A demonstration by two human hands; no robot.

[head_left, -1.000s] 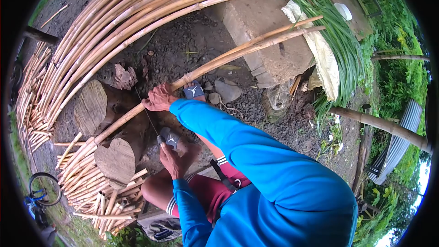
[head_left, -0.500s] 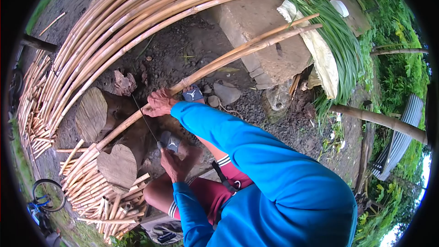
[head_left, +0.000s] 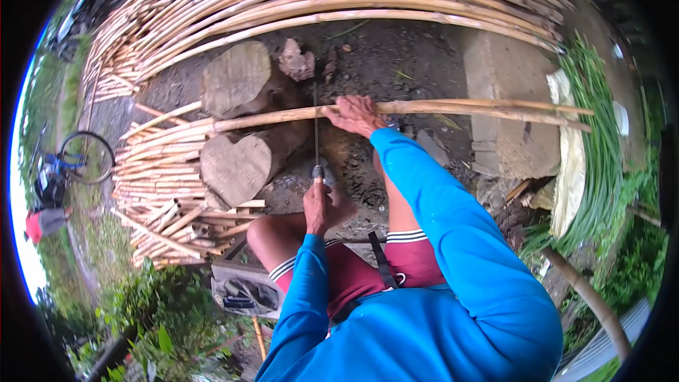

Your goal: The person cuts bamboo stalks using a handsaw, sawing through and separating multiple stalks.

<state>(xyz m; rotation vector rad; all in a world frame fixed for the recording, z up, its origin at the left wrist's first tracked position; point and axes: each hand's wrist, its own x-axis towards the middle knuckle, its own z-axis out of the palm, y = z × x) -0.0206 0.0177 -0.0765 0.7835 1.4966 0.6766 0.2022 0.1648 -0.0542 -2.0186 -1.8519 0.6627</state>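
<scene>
Your left hand [head_left: 317,205] grips the saw [head_left: 315,134] tight; your right hand [head_left: 356,114] clamps the bamboo pole [head_left: 453,107] across the log [head_left: 237,166].

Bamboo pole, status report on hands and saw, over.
Right hand clamps bamboo pole across the log. Left hand grips saw, blade at the pole. Nothing in the blade's way.

a long tan bamboo pole [head_left: 438,107] lies level across two cut log stumps [head_left: 237,163]; a thin saw blade [head_left: 315,127], probably a hacksaw, crosses it upright.
</scene>
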